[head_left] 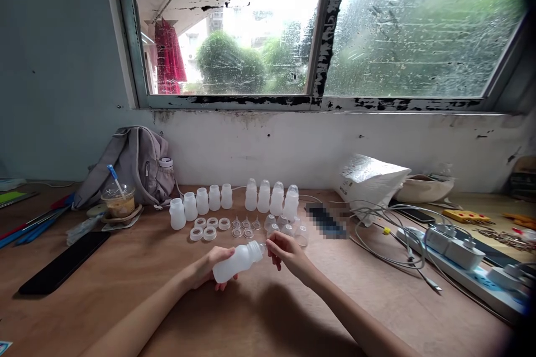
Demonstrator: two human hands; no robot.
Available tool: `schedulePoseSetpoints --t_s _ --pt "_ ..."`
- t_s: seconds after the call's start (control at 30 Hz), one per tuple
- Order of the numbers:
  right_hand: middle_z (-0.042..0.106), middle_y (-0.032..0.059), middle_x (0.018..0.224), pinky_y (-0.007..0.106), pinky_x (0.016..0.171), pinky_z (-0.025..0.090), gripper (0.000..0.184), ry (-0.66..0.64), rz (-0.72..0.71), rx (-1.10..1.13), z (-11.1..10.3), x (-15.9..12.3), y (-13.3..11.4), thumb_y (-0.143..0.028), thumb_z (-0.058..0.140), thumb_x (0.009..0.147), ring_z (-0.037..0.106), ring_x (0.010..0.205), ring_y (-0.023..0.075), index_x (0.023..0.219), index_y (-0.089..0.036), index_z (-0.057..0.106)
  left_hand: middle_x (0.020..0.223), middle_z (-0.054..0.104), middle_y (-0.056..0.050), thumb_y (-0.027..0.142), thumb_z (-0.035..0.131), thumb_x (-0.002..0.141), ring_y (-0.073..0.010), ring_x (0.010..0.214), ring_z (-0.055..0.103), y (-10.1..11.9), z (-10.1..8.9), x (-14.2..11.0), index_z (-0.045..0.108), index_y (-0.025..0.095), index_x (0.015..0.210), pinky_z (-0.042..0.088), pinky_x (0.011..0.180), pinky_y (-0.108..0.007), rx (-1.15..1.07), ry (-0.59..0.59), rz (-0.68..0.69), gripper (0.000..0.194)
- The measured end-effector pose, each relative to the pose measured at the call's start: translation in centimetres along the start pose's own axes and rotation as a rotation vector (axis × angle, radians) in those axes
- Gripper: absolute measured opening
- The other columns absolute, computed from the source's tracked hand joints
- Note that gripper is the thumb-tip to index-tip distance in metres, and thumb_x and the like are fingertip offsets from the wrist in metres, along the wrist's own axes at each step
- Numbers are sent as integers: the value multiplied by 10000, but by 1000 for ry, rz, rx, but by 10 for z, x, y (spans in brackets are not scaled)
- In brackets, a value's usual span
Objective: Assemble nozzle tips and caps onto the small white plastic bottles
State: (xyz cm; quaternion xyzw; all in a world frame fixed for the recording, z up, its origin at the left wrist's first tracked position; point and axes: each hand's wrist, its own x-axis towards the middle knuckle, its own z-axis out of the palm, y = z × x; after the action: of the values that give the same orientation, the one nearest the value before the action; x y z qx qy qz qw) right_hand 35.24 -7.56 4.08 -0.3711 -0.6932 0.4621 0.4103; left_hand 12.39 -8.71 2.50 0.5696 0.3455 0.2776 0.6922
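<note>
My left hand [209, 268] is wrapped round a frosted white baby bottle [234, 264], tilted with its neck up to the right. At that neck, my right hand [287, 248] pinches the tip of a small clear nipple [263, 246]; the fingers partly hide it. Beyond my hands stand several open bottles [202, 199] in a row on the left. To the right are several capped bottles [277, 199]. Between them and me lie white collar rings [210, 232], clear nipples [247, 225] and clear domed caps [300, 235].
A black phone-like slab [65, 263], a drink cup [118, 201] and a grey backpack [140, 167] are on the left. At right are a silvery white bag [371, 181], loose cables [385, 256] and a power strip [469, 270]. A window wall bounds the wooden table [167, 318].
</note>
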Motion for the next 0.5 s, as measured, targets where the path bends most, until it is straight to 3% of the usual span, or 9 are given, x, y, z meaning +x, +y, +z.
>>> schedulePoseSetpoints --t_s 0.13,0.23,0.37,0.5 --pt "473 -24 590 211 385 394 286 141 -87 29 -5 3 0 -456 487 758 449 470 85 780 -171 471 668 591 -64 552 285 786 -99 382 509 1 -1 1 537 84 901 343 314 -181 -90 34 -58 544" --pt "464 -22 568 221 402 376 247 183 -112 -105 -11 4 1 -416 488 767 438 481 97 798 -172 503 764 580 -55 476 349 783 -129 507 560 2 -1 3 465 130 1063 406 403 -206 -193 99 46 460" --pt "528 9 618 239 480 369 197 129 -193 -399 -7 2 6 -355 506 768 455 536 111 724 -170 556 911 553 -63 405 439 769 -154 717 571 5 0 5 424 170 1135 453 589 -249 -257 257 241 436" --pt "550 8 624 231 491 361 182 30 -209 -473 9 1 14 -332 502 773 463 535 110 717 -170 562 1003 557 -75 366 545 729 -175 878 536 6 1 6 481 150 1086 427 699 -240 -188 378 358 422"
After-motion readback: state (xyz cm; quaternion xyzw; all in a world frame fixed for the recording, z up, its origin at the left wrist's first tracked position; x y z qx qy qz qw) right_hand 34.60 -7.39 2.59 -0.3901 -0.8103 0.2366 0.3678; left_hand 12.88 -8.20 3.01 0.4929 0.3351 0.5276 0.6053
